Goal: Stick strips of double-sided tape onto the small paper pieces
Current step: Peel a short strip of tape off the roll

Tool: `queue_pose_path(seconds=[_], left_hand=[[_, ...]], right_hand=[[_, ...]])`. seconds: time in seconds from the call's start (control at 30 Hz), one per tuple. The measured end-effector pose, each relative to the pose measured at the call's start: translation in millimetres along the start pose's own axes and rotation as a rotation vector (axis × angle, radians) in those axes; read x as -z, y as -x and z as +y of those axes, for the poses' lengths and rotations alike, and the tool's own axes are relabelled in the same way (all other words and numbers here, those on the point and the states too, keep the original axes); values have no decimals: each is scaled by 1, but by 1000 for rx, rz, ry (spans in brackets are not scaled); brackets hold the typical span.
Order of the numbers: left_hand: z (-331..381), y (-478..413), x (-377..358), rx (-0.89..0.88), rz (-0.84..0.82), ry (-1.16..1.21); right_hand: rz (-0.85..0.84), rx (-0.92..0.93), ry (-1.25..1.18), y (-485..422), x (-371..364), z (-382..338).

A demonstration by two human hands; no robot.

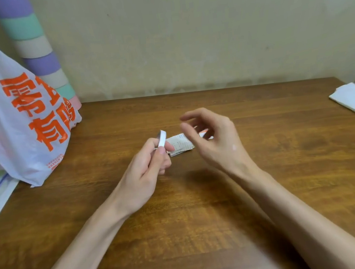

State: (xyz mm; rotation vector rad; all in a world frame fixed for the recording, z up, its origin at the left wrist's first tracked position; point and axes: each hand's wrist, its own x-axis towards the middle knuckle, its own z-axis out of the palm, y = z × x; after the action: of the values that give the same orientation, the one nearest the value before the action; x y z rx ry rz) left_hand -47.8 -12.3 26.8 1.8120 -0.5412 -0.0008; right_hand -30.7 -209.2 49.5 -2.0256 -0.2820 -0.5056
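Two hands (145, 171) (215, 138), one tape roll (162, 139), perhaps four paper pieces (180, 144).

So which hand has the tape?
The left hand, pinching the white tape roll; the right hand hovers over the paper pieces, holding nothing I can see.

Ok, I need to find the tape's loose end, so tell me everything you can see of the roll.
The roll is a small, thin white ring, seen nearly edge-on and tilted, held above the table just left of the papers. The left hand pinches its lower part between thumb and fingers. Its face looks smooth, like paper backing. No loose end shows.
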Motion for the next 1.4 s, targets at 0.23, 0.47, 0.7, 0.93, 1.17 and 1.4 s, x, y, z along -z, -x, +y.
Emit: queue_pose_path(seconds=[0.23,0.47,0.7,0.93,1.17,1.4], left_hand=[[2,2,3,-64,14,-160],[1,1,1,-89,58,-193],[-1,-1,4,-60,107,-176],[1,0,6,-61,175,-205],[2,1,7,-67,152,-203],[1,1,8,-75,167,-264]], right_hand=[[33,234,51,19,-24,8],[207,406,146,27,-31,10],[186,392,132,29,-31,12],[146,366,101,31,-29,9],[162,389,105,31,-32,11],[59,129,-227,31,-29,-3]])
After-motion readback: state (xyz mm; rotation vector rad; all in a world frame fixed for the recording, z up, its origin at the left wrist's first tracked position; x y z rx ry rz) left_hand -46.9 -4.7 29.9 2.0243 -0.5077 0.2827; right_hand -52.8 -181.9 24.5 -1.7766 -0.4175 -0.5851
